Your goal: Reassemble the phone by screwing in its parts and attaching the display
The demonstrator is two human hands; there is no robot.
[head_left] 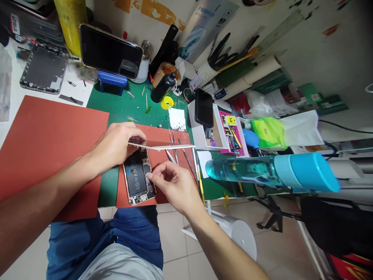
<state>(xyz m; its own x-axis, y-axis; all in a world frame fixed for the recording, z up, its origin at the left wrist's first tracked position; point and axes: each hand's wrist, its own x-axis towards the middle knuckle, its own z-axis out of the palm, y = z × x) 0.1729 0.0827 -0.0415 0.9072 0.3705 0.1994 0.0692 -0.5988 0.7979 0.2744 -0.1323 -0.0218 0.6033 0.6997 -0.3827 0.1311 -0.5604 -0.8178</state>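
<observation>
An opened phone body (pixel 140 177) lies on the red-brown mat near the table's front edge, its black battery and circuit boards bare. Above its far end, the phone's screen panel (pixel 163 147) is raised and seen nearly edge-on. My left hand (pixel 122 140) is closed on the panel's left end; the fingertips are partly hidden behind it. At the right side of the phone body, my right hand (pixel 171 182) has thumb and index finger pinched together. Whether something small is between them I cannot make out. Tweezers (pixel 171 134) and a thin metal tool (pixel 186 157) lie just beyond.
A blue water bottle (pixel 262 170) lies to the right. Behind stand a phone on a blue holder (pixel 112 82), a black dropper bottle (pixel 164 87) and a yellow cup (pixel 167 102). A white box (pixel 208 142) and a bare phone housing (pixel 45 68) are farther out.
</observation>
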